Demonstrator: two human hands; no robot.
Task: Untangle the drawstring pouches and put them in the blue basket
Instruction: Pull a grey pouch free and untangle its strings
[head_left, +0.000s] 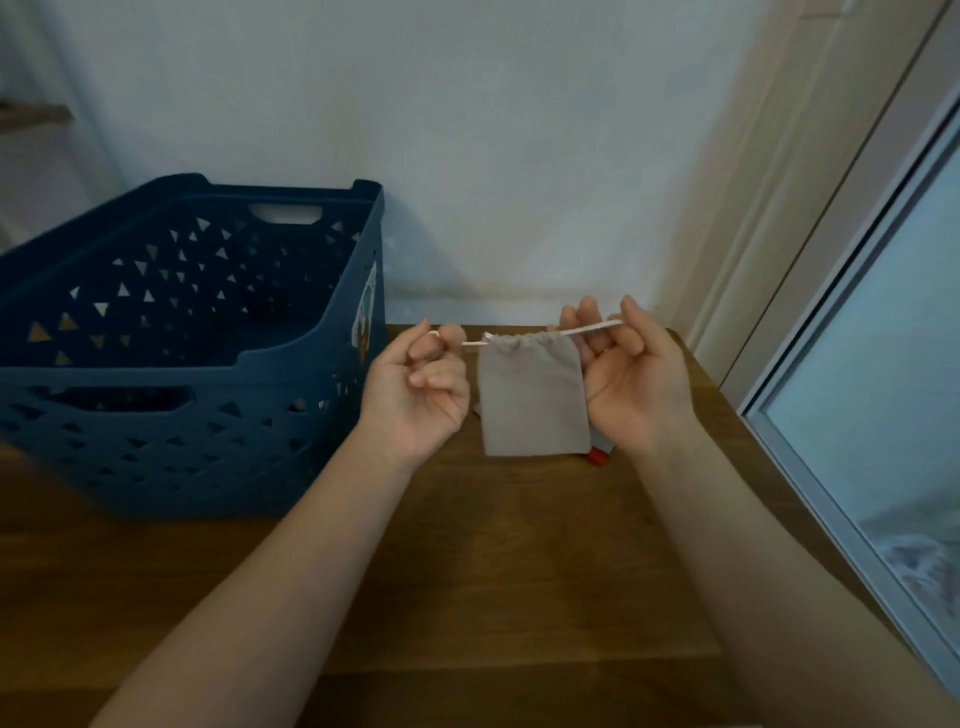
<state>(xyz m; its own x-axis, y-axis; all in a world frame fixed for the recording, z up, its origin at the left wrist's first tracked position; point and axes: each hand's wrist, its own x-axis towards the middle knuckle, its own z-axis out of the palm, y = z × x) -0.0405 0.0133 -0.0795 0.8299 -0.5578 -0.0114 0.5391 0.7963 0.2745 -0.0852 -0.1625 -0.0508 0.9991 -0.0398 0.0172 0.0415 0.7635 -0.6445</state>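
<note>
Two hands hold one grey pouch (531, 397) up by its white drawstring (592, 327), just to the right of the blue basket (192, 338) in the head view; the left hand (415, 395) has its fingers curled and pinches the cord's left end, nearest the basket, while the right hand (631, 384) pinches the other end between thumb and fingertips, farther from the basket; the cord runs taut between them and the pouch hangs flat from its gathered mouth, clear of the wooden table (467, 571) below. This pouch looks free of the others, so the step in hand seems to be the last pull that closes it before it goes left into the basket; to do it well, pull the two ends evenly so that the mouth gathers in the middle, then let one end go and carry the pouch over the basket's near right rim before letting it drop. Something red (597, 457) peeps out on the table beneath the pouch, away from the basket; whether it is another pouch I cannot tell. The basket's floor is dark, and what it holds is not clear.
</note>
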